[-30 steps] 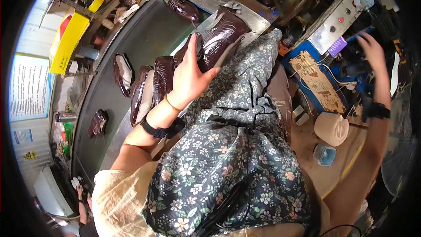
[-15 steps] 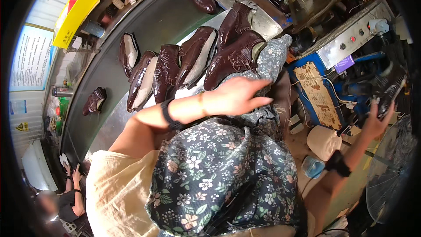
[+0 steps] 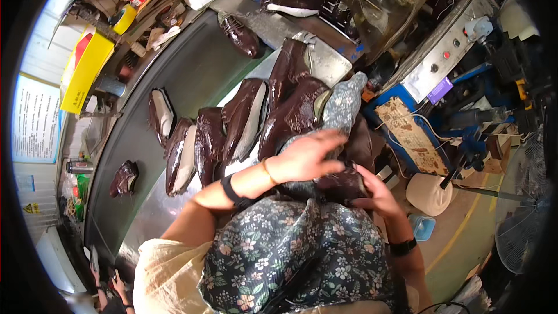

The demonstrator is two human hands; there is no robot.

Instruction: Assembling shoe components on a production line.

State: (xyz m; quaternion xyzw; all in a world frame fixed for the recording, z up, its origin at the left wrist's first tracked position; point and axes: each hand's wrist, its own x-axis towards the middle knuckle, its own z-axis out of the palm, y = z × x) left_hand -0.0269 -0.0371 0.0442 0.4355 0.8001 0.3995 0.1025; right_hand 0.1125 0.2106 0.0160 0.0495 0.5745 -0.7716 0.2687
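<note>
A dark brown shoe (image 3: 337, 186) lies low over my lap, its heel end gripped by my right hand (image 3: 376, 193), thumb and fingers closed round it. Just above it hovers my left hand (image 3: 305, 156), fingers stretched out and apart; whether it touches the shoe I cannot tell. Beyond that hand a glossy brown shoe (image 3: 293, 113) sits beside the floral cloth (image 3: 346, 104). More brown shoes stand in a row to its left, including a shoe (image 3: 209, 145) upright and a shoe (image 3: 181, 160) on its side with its pale sole showing.
A dark conveyor belt (image 3: 192, 61) curves along the left, carrying several shoes. Right of me stands a blue machine with a control panel (image 3: 444, 52). On the floor are a cream plastic jug (image 3: 429, 193) and a blue tub (image 3: 422, 227), with a fan (image 3: 517, 197) farther right.
My right hand has come from the machine on the right to my lap, bringing the dark shoe. My left hand stays stretched out nearby. The view has shifted.
</note>
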